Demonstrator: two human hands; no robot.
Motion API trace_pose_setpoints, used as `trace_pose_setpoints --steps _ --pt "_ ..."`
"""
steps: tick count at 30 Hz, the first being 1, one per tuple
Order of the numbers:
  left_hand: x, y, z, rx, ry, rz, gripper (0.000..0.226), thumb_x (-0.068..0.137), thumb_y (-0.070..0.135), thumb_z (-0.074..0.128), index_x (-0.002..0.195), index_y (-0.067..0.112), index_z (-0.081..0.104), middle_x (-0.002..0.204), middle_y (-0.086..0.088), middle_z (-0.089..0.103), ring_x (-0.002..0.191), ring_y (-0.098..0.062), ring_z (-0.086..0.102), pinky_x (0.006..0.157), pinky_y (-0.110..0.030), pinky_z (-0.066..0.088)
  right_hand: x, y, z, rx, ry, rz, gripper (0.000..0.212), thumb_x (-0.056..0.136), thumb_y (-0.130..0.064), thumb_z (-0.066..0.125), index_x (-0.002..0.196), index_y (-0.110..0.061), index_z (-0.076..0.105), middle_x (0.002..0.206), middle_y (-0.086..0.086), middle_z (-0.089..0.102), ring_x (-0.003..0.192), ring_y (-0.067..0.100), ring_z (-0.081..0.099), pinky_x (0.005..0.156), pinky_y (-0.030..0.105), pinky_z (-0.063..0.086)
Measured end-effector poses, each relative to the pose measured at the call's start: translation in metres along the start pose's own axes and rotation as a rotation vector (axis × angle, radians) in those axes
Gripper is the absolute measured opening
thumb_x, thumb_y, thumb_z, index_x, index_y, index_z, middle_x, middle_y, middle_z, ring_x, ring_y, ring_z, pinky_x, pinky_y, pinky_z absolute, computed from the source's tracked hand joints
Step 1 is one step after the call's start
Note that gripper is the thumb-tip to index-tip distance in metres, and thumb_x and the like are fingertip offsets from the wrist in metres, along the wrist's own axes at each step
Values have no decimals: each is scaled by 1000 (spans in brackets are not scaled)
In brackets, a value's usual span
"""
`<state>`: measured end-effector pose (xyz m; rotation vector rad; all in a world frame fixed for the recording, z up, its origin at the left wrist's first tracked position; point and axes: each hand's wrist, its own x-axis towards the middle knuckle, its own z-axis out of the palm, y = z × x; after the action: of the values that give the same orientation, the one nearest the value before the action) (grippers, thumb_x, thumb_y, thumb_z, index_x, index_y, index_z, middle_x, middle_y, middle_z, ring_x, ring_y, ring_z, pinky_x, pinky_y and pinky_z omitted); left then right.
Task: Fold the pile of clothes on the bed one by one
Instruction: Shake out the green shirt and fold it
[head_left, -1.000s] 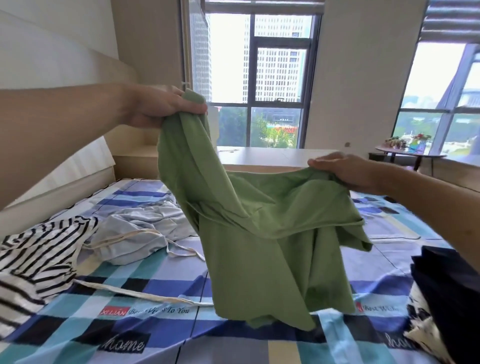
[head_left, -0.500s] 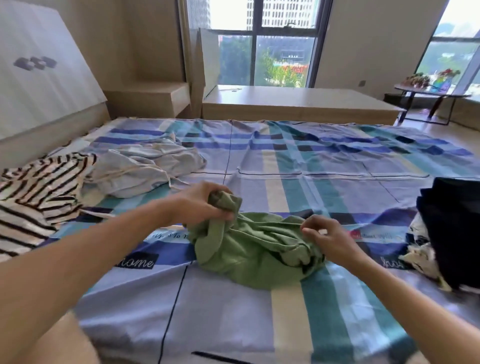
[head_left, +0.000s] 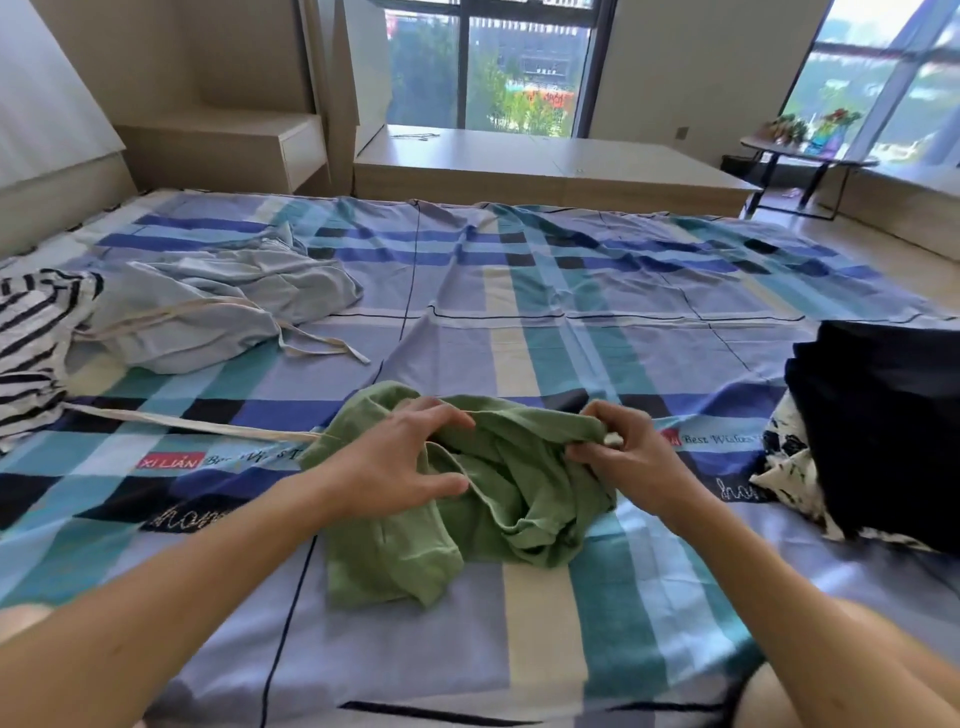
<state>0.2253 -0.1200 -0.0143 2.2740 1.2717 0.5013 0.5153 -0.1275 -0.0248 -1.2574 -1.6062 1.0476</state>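
folding looks barely begun: green shirt (head_left: 483, 499) lies crumpled on the near middle of the bed (head_left: 571, 270), left hand (head_left: 395, 462) spread over it, right hand (head_left: 623, 457) pinching its edge, while striped top (head_left: 31, 353) and pale-blue garment (head_left: 208, 306) lie unfolded at left.

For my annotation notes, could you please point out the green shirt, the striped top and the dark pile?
green shirt (head_left: 519, 488): head view, on its crumpled middle.
striped top (head_left: 31, 353): head view, on its body at the left edge.
dark pile (head_left: 883, 415): head view, on its top layer.
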Motion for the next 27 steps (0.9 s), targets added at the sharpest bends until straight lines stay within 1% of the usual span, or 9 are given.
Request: trace_pose_setpoints --steps 2,4,8,11,14,19,23,25,27 --pt "6 -2 8 34 24 -27 73 74 51 73 140 32 47 129 15 48 124 -5 44 109 -28 39 -4 -15 -1 68 55 -127 20 89 13 61 81 -6 56 84 9 54 71 11 50 62 20 44" --pt "12 -5 12 122 75 -95 88 70 56 71 147 29 39 139 8 45 133 -14 40 114 -40 37 -7 -30 -8 84 134 -201 29 94 9 56 85 -18 55 77 2 53 68 10 46 58 21 39" --pt "14 -8 12 438 114 -375 104 74 45 76 156 21 15 156 0 15 144 -31 22 117 -52 30 -1 -56 -34 -193 419 -228 30 94 -6 62 83 -26 42 69 -2 44 60 10 41 53 26 36" --pt "9 -6 10 406 215 -333 88 72 13 72 145 21 24 145 -2 14 126 -35 36 90 -49 49 12 -77 -48 -476 425 -172 22 93 -13 65 96 -19 43 70 0 48 63 13 44 55 32 36" --pt "7 -3 -4 307 329 -239 69 66 -11 56 124 22 38 131 -3 24 100 -36 51 62 -43 45 22 -101 -62 -752 422 -207 27 90 -9 64 103 -17 41 72 0 47 67 20 48 62 34 31" --pt "-4 -4 -44 311 424 -364 42 70 -5 52 100 26 53 108 0 58 95 -33 57 80 -42 47 38 -128 -88 -1355 263 -59 41 84 -5 63 121 -15 47 105 14 61 95 37 61 77 44 49" --pt "-12 -4 -45 382 427 -411 15 84 22 61 94 26 51 102 -2 61 96 -34 59 80 -40 47 44 -147 -88 -1771 131 252 37 88 -22 60 124 -21 48 106 5 56 107 29 59 80 37 42" --pt "-17 -13 -33 378 212 -593 48 83 65 60 107 25 50 110 1 57 106 -32 59 86 -41 49 46 -165 -93 -1865 134 319 23 89 -29 58 110 -18 54 95 2 54 98 26 60 76 33 41" --pt "-25 -22 -16 284 -16 -714 100 57 99 47 123 23 49 122 -1 58 117 -29 58 94 -43 49 50 -180 -103 -1815 172 310 15 88 -26 58 98 -15 57 86 4 59 85 25 59 73 31 43"
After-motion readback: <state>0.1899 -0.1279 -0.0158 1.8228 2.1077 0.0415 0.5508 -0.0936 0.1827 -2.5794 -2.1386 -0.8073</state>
